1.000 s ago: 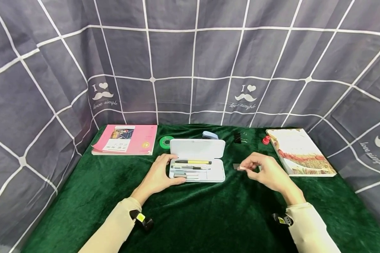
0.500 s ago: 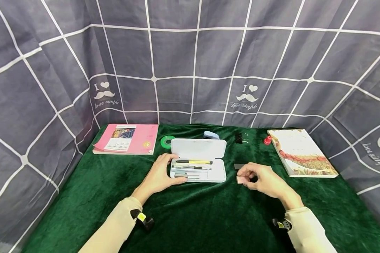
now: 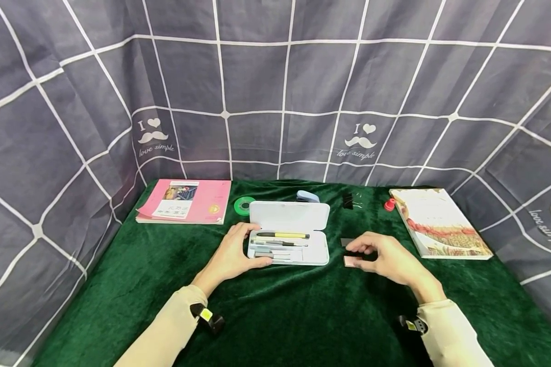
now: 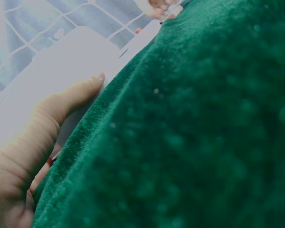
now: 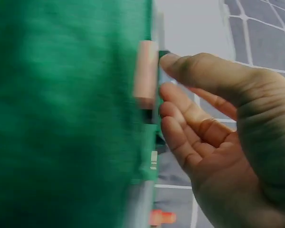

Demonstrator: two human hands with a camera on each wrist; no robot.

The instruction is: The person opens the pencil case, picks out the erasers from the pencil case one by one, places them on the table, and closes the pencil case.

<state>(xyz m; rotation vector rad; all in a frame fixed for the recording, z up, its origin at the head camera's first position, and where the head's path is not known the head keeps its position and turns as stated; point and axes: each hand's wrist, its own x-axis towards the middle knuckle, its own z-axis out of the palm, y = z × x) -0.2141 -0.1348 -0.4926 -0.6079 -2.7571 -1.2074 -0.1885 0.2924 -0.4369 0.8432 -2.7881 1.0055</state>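
A white pencil case (image 3: 319,250) lies with its lid raised; in it are a yellow-and-black pen (image 3: 284,235), a thinner dark-and-clear pen (image 3: 280,243) and some small pale items at the front left. My left hand (image 3: 233,256) grips the case's left end, thumb along the front edge and fingers behind. On the cloth right of the case lies a small pale pink block like an eraser (image 3: 350,261). Beside it is my right hand (image 3: 390,259), thumb and fingers parted, holding nothing. A flat grey strip like a ruler (image 3: 346,241) lies partly hidden behind that hand.
Along the back are a pink book (image 3: 197,201), a green tape roll (image 3: 242,206), a blue-topped object (image 3: 307,195) partly behind the lid, a black binder clip (image 3: 348,201), a small red object (image 3: 390,205) and a pale-covered book (image 3: 441,224). Green cloth (image 3: 303,316) covers the table.
My right hand brought the pink block from beside the grey strip toward the front, set it on the cloth and let go, its fingers spreading. My left hand keeps its grip on the case.
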